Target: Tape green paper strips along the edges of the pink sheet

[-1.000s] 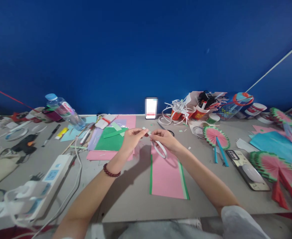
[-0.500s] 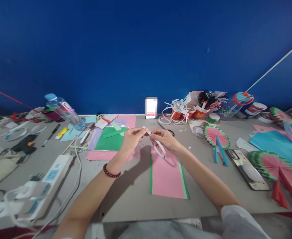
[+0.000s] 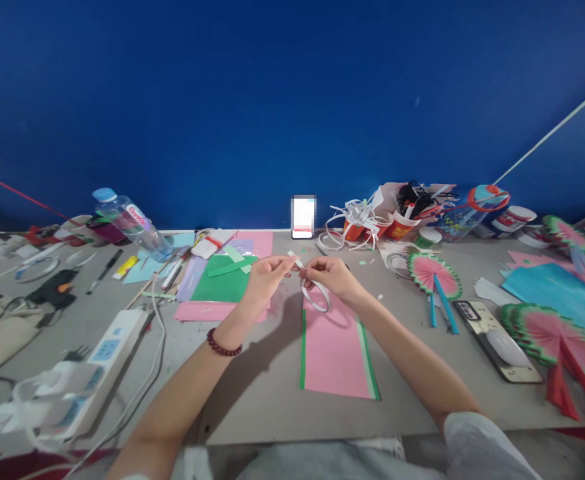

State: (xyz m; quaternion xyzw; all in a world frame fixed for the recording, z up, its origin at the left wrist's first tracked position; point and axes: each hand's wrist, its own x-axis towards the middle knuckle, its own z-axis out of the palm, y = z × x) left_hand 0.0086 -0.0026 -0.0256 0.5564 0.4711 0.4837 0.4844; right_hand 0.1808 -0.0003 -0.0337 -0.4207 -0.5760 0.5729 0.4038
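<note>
My left hand (image 3: 267,277) pinches the loose white end of a tape strip (image 3: 296,259), fingers closed on it. My right hand (image 3: 333,277) grips a thin white tape roll (image 3: 315,296) that hangs below its fingers. Both hands meet above the far end of a pink paper sheet with green side borders (image 3: 336,353), which lies flat on the grey table (image 3: 252,393). A dark red bead bracelet (image 3: 223,345) sits on my left wrist.
Green and pink sheets (image 3: 221,283) lie left of my hands. A power strip (image 3: 92,367) with cables, a glue gun (image 3: 47,293) and a water bottle (image 3: 131,223) are at the left. Paper fans (image 3: 547,330), a phone (image 3: 497,340) and cups (image 3: 397,227) fill the right. A standing phone (image 3: 303,217) leans on the blue wall.
The tape roll has tilted and shifted slightly left under my right hand. Both hands otherwise stay in place.
</note>
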